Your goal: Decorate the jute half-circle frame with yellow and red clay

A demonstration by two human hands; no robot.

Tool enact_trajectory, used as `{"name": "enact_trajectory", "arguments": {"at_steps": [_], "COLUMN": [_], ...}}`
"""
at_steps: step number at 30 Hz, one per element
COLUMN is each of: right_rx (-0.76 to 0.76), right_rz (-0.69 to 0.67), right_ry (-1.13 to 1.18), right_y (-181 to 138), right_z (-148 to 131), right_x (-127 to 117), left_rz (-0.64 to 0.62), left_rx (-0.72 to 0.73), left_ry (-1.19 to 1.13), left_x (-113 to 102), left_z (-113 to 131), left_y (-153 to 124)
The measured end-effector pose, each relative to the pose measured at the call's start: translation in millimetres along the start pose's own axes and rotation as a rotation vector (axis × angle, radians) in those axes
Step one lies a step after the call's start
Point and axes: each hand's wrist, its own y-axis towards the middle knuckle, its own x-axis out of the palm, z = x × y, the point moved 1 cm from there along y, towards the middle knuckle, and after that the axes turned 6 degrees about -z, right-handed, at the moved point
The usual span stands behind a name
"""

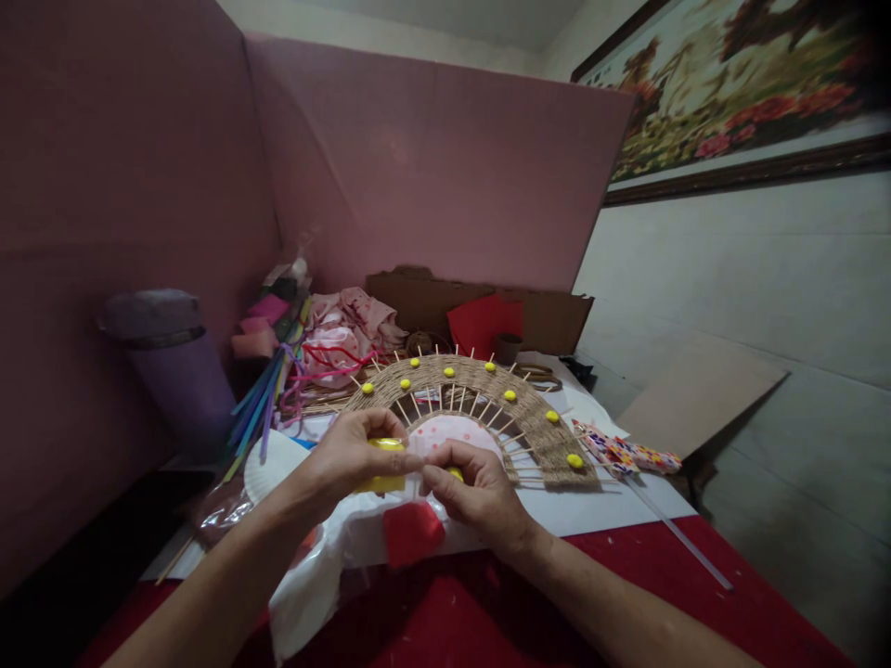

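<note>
My left hand (352, 456) is closed round a small yellow tub (381, 464), held just above the table. My right hand (473, 487) pinches a small yellow bit (456, 474) right beside the tub, fingertips of both hands touching. Behind them lies a half-round woven jute fan (480, 390) on wooden sticks, dotted with several yellow blobs (574, 460). A pink spotted half-disc (452, 431) sits at its centre. A red lump (412, 533) lies under my hands on white plastic (313, 584).
A purple bin (174, 366) stands at the left, with coloured straws (261, 404) and pink cloth (348, 329) beside it. A cardboard box (480, 311) with red paper lies behind. A patterned stick (630, 455) rests to the right. Red cloth (626, 566) covers the table's near part.
</note>
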Motion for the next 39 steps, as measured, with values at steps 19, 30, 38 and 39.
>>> {"name": "enact_trajectory", "arguments": {"at_steps": [19, 30, 38, 39], "right_rx": [-0.068, -0.070, -0.003, -0.002], "right_rz": [0.047, 0.053, 0.038, 0.033], "right_ry": [-0.164, -0.246, -0.061, -0.062], "right_y": [-1.8, -2.5, -0.2, -0.5], "right_z": [-4.8, -6.2, -4.5, -4.2], "right_x": [1.7, 0.5, -0.5, -0.6], "left_rz": [0.066, 0.039, 0.023, 0.022], "left_rx": [0.042, 0.132, 0.109, 0.104], "left_ry": [0.195, 0.218, 0.148, 0.149], "left_x": [-0.5, 4.8, 1.0, 0.5], "left_z": [-2.1, 0.8, 0.6, 0.4], "left_y": [1.6, -1.2, -1.4, -1.3]}}
